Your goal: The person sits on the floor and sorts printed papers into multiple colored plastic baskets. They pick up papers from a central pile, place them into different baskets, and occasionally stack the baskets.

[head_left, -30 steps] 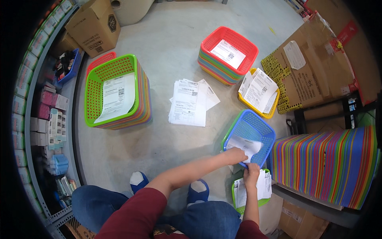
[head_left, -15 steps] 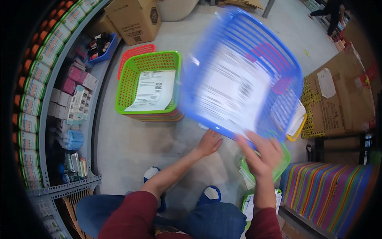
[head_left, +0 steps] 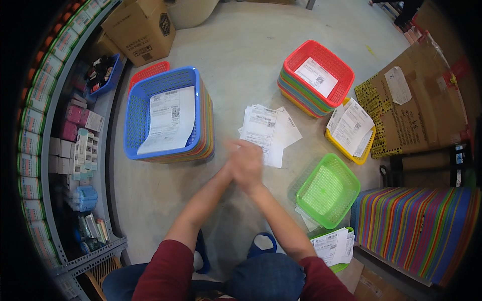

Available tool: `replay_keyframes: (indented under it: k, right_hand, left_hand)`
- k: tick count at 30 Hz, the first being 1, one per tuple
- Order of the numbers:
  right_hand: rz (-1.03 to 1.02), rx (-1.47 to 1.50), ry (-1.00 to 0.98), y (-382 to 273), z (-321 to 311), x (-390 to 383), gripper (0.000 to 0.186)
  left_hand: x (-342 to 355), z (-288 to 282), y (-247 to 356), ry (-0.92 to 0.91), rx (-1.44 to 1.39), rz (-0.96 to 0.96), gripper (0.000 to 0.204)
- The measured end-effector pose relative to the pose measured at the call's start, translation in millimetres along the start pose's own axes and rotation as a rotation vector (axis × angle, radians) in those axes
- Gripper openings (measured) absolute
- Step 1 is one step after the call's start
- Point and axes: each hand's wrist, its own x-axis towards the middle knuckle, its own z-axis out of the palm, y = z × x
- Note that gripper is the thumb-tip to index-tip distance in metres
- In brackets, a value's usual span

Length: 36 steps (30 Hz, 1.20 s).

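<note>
Here, left hand [head_left: 232, 164] and right hand [head_left: 249, 165] overlap, grips unclear, near code-printed paper sheets [head_left: 259, 126].

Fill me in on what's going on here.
A person's left hand and right hand overlap in view, blurred, in front of a pile of papers on the floor; whether they hold anything is unclear. To the left, a blue basket with a printed sheet inside tops a stack. To the right are red, yellow and green baskets.
</note>
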Motion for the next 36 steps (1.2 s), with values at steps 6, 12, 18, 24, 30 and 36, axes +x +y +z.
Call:
replay_keyframes:
  k: [6, 12, 18, 24, 30, 36]
  right_hand:
    - [0.867, -0.081, 0.225, 109.7, -21.6, -111.3, 0.043]
    - [0.918, -0.08, 0.264, 125.1, -7.5, -130.0, 0.041]
    - [1.054, 0.395, 0.454, 119.5, -15.6, -113.0, 0.034]
    - [1.083, 0.548, 0.466, 123.9, -13.4, -111.7, 0.038]
    - [1.099, 0.514, 0.421, 124.2, -15.5, -117.8, 0.04]
    - [1.0, 0.271, 0.337, 104.8, -27.3, -107.6, 0.036]
  left_hand:
    - [20.6, -2.9, -20.2, -0.038, -0.426, 0.086, 0.038]
    - [23.2, -3.1, -23.6, -0.01, -0.392, 0.137, 0.039]
    - [31.0, 3.3, -28.3, -0.023, -0.41, 0.151, 0.033]
    - [39.3, 10.4, -43.7, -0.09, -0.499, 0.208, 0.029]
    - [44.7, 19.0, -51.5, -0.109, -0.48, 0.298, 0.021]
    - [43.9, 6.1, -41.3, -0.132, -0.385, 0.249, 0.011]
